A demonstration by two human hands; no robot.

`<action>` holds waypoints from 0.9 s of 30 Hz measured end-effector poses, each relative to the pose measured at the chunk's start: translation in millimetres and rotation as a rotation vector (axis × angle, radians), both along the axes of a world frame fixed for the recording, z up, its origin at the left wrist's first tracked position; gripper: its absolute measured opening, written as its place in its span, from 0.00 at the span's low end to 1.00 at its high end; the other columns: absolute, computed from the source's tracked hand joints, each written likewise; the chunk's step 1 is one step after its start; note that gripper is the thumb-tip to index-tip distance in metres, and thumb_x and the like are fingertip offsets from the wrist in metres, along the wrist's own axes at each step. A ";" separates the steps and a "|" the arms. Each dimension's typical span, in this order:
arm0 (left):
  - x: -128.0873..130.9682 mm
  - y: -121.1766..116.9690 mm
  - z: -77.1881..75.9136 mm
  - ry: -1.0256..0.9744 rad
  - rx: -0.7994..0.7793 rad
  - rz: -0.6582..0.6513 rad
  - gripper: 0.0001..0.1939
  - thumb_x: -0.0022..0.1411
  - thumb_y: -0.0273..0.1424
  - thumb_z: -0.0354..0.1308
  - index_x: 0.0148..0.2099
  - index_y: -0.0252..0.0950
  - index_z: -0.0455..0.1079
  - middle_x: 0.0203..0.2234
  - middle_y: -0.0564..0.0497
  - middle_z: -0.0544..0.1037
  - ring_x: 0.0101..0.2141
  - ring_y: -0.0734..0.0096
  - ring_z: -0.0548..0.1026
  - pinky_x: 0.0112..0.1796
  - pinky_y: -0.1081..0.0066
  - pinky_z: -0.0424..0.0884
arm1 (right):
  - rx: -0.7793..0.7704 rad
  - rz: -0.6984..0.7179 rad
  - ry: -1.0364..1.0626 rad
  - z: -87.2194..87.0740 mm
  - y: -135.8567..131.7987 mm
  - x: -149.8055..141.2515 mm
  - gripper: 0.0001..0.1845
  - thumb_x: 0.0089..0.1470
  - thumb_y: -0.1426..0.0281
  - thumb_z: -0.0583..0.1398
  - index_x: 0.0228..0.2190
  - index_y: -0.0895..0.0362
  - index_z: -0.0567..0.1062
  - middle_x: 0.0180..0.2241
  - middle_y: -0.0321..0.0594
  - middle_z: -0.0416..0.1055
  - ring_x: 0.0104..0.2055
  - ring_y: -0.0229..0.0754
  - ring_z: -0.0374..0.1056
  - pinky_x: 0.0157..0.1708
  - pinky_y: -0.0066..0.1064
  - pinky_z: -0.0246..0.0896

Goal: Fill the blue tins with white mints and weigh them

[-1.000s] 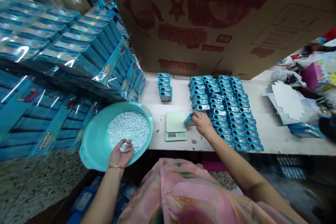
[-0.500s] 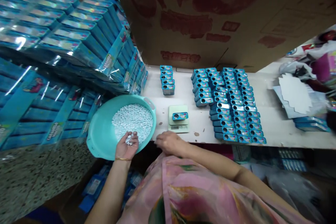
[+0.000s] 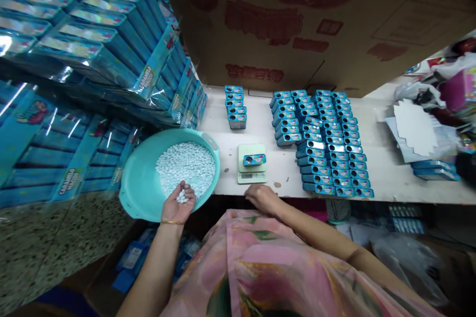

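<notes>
My left hand is cupped palm-up over the near side of a turquoise basin, with several small white candies in its curled fingers. More of these candies lie loose in the basin. Just below a pale green kitchen scale, at the table's front edge, is my right hand. Its fingers are drawn together and bent under; whatever they may hold is hidden. On the scale's platform lies a small blue tin with a dark round opening at its left end.
Several rows of blue tins stand right of the scale, and a short column of tins behind it. Shrink-wrapped blue packs are piled at left. A large cardboard box closes off the back. White card sheets lie at right.
My right hand has moved right, from between basin and scale to below the scale. The left hand stays over the basin with its candies. The view has shifted slightly.
</notes>
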State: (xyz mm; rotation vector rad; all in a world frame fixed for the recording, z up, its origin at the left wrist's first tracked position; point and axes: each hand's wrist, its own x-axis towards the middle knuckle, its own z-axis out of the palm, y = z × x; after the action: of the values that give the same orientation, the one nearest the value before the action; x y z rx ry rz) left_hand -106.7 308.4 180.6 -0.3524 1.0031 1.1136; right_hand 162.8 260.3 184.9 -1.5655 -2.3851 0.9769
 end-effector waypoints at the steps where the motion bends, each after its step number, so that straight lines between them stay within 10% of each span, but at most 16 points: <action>1: 0.9 0.5 0.0 0.003 -0.013 0.009 0.12 0.60 0.24 0.43 0.31 0.32 0.67 0.22 0.51 0.64 0.21 0.82 0.64 0.19 0.82 0.65 | -0.018 -0.148 0.020 -6.7 -1.1 11.3 0.08 0.51 0.72 0.53 0.31 0.56 0.72 0.32 0.39 0.70 0.35 0.37 0.66 0.36 0.28 0.58; 6: 7.3 5.1 0.3 0.030 -0.069 0.060 0.11 0.60 0.24 0.43 0.31 0.31 0.66 0.24 0.49 0.66 0.24 0.80 0.68 0.21 0.79 0.68 | 0.074 -0.717 0.230 -35.8 17.9 54.4 0.15 0.47 0.68 0.56 0.39 0.58 0.66 0.37 0.43 0.67 0.35 0.39 0.64 0.33 0.31 0.62; 12: 10.0 10.0 5.3 0.091 -0.068 0.067 0.09 0.58 0.22 0.44 0.33 0.30 0.66 0.27 0.47 0.69 0.26 0.77 0.71 0.22 0.77 0.71 | 0.239 -0.714 0.266 -17.2 42.8 58.7 0.21 0.45 0.66 0.57 0.43 0.57 0.62 0.43 0.47 0.61 0.43 0.43 0.60 0.38 0.36 0.61; 19: 52.9 7.4 23.7 0.033 -0.040 -0.056 0.11 0.58 0.22 0.44 0.39 0.30 0.67 0.32 0.43 0.74 0.35 0.67 0.74 0.29 0.70 0.74 | 0.368 -0.046 0.149 47.4 33.9 -33.6 0.14 0.54 0.68 0.49 0.42 0.57 0.65 0.41 0.45 0.63 0.44 0.42 0.59 0.43 0.34 0.57; 27: 78.7 -12.0 11.0 -0.100 -0.125 -0.255 0.15 0.59 0.25 0.44 0.46 0.29 0.65 0.32 0.44 0.75 0.34 0.71 0.74 0.32 0.75 0.72 | 0.383 0.269 -0.159 31.4 26.1 -75.8 0.11 0.53 0.77 0.48 0.38 0.65 0.65 0.39 0.50 0.64 0.41 0.44 0.59 0.38 0.34 0.59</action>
State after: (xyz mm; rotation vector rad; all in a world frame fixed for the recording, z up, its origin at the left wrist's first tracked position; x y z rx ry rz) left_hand -28.0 296.4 191.5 -0.3659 1.0002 0.7985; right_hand 87.0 286.4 216.3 -1.2472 -2.7359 0.3997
